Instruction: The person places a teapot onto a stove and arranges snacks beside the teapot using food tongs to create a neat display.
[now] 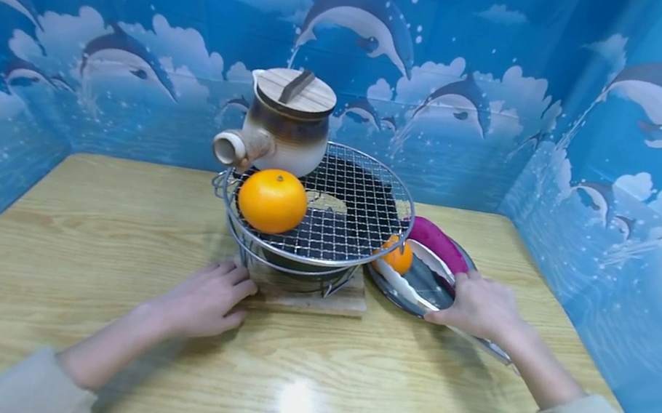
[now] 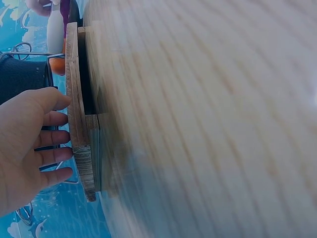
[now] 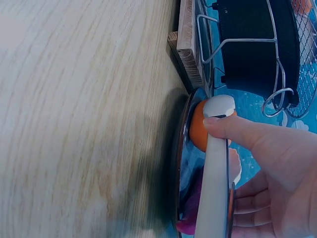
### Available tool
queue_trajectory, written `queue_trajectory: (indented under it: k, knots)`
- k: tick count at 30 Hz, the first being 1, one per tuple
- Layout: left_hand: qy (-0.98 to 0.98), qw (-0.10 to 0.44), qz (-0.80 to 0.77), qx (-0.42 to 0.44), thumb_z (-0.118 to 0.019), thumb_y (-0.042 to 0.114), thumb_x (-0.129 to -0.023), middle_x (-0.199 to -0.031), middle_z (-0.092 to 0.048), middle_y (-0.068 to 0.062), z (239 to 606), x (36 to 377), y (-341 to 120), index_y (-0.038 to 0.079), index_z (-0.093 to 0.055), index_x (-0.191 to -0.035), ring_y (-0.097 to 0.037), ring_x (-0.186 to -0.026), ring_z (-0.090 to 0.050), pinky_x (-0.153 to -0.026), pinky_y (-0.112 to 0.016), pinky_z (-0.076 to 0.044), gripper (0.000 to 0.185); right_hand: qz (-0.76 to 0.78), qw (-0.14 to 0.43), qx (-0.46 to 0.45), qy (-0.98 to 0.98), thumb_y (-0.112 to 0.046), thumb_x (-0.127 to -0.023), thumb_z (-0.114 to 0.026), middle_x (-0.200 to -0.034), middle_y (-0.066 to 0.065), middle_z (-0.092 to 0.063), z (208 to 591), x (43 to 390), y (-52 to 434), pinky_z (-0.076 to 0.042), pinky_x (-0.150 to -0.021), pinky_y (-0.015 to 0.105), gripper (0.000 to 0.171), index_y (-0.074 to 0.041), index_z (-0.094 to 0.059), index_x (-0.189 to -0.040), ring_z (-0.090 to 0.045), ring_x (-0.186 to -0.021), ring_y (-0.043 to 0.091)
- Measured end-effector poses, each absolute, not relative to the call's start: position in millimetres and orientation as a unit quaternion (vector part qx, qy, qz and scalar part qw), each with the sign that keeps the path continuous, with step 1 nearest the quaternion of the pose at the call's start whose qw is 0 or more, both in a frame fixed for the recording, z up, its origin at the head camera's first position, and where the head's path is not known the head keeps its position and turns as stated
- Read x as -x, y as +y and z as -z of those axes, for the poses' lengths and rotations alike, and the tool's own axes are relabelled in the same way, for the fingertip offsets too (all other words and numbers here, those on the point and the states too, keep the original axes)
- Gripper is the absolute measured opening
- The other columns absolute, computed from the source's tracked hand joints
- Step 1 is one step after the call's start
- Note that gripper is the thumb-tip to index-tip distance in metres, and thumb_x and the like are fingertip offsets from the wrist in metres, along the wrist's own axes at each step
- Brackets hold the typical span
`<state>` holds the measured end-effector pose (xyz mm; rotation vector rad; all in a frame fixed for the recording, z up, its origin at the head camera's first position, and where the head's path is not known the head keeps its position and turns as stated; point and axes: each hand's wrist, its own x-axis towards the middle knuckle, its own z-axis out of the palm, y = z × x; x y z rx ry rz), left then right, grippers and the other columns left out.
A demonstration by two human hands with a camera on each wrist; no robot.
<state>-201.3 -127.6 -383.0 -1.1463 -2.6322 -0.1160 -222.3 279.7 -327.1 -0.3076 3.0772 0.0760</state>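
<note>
My right hand [image 1: 480, 305] grips a pair of tongs [image 3: 215, 163] with white, wavy-edged ends, the thumb pressing along one arm. The tong ends lie on either side of a small orange fruit [image 1: 398, 257] on a dark oval plate [image 1: 401, 296]. A long purple vegetable [image 1: 440, 244] lies on the same plate, partly hidden by my hand. My left hand [image 1: 208, 299] rests at the left front corner of a wooden board [image 2: 77, 99], fingers loosely extended against its edge. On the board stands a black stove [image 3: 247, 49] with a round wire grill [image 1: 357, 211] on top.
On the grill sit a large orange fruit [image 1: 273, 201] at the front left and a brown-and-white side-handled teapot [image 1: 287, 132] with a wooden lid behind it. The grill's rim overhangs the plate's left side. A blue dolphin-print curtain [image 1: 206, 7] encloses the wooden table [image 1: 122, 221].
</note>
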Motion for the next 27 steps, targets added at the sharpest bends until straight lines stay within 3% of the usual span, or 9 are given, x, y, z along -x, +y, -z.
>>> queue_trajectory:
  k: [18,27]
  knots:
    - [-0.907,0.134,0.040,0.396,-0.064,0.019,-0.079,-0.091,-0.056,-0.005,382.4,201.0,-127.8,0.008,-0.061,-0.094,-0.024,-0.084,-0.052,-0.073,-0.040,-0.044,0.019,-0.010,0.009,0.093,0.996,-0.061,-0.064,-0.071,-0.083,0.006,-0.057,326.0,217.5,287.6,-0.037,-0.047,0.035,0.069,-0.001,-0.057,-0.094,-0.051,-0.065,0.020]
    - [-0.908,0.136,0.037,0.394,-0.064,0.020,-0.079,-0.091,-0.056,-0.005,382.4,200.8,-128.3,0.008,-0.061,-0.094,-0.023,-0.084,-0.052,-0.072,-0.040,-0.044,0.018,-0.004,0.019,0.080,0.997,-0.061,-0.064,-0.070,-0.082,0.007,-0.057,321.1,214.4,290.4,-0.036,-0.047,0.034,0.074,0.002,-0.056,-0.100,-0.051,-0.064,0.023]
